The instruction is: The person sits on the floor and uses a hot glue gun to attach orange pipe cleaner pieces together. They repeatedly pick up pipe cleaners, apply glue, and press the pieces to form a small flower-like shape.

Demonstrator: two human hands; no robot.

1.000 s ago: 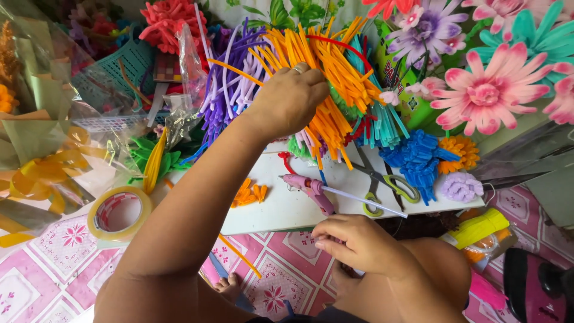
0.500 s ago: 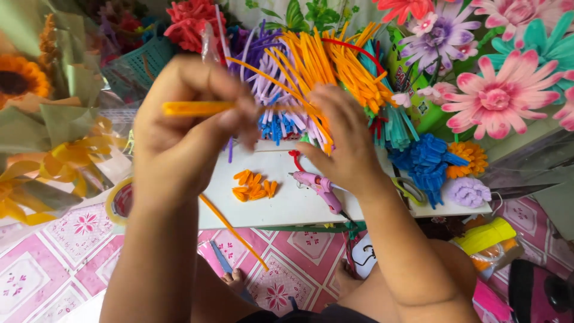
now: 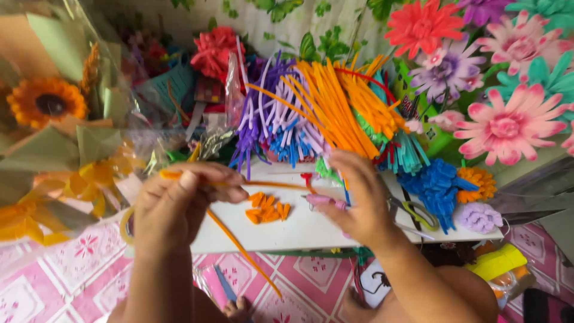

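My left hand (image 3: 179,206) pinched an orange pipe cleaner (image 3: 239,245), its length slanting toward the table's near edge; my right hand (image 3: 356,200), fingers closing on pink cutters (image 3: 326,200), lay nearer the orange pieces (image 3: 268,210).

The left hand (image 3: 179,206) has dropped from the pipe-cleaner bundle to the white board's (image 3: 311,230) left edge, pinching an orange pipe cleaner (image 3: 239,242); the right hand (image 3: 359,203) now reaches onto the board's middle.
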